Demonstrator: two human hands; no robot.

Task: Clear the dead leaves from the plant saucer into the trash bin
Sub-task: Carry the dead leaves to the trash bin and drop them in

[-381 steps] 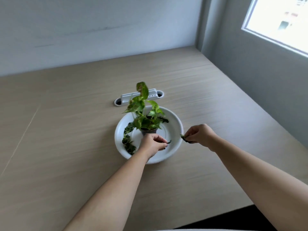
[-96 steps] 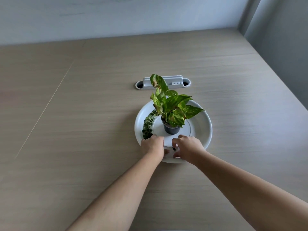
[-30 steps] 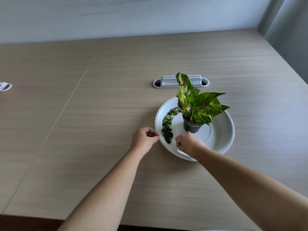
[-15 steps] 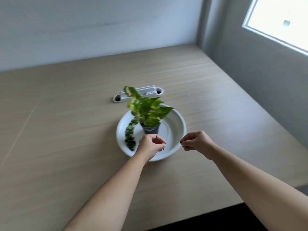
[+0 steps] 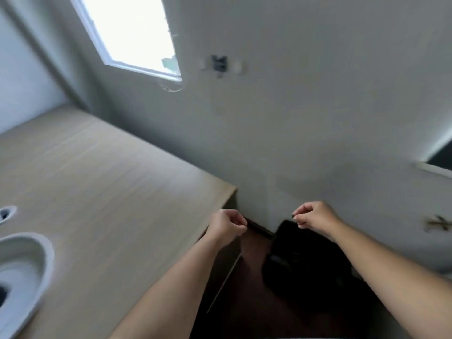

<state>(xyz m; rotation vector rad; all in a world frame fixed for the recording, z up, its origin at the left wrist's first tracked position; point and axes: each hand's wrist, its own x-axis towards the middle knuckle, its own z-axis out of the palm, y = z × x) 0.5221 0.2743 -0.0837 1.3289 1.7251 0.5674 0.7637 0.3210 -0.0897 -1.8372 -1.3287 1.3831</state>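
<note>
The white plant saucer point(image 5: 40, 255) is cut off at the left edge of the wooden table point(image 5: 110, 192); the plant itself is out of view. A black trash bin point(image 5: 305, 265) stands on the dark floor beside the table's right end, against the wall. My right hand point(image 5: 315, 217) hovers over the bin's far rim, pinched shut on a small dark dead leaf bit point(image 5: 294, 216). My left hand point(image 5: 226, 227) is at the table's corner, left of the bin, fingers closed; I see nothing in it. The frame is motion-blurred.
The table's right edge point(image 5: 227, 199) drops to the dark floor point(image 5: 244, 302). A grey wall point(image 5: 293, 130) rises close behind the bin, with a window point(image 5: 132, 33) at the upper left. A grey cable port point(image 5: 6, 212) sits in the tabletop at the far left.
My view has swung right, from the saucer to the bin beside the table. Both hands moved off the saucer to the table's end, the right one now over the bin.
</note>
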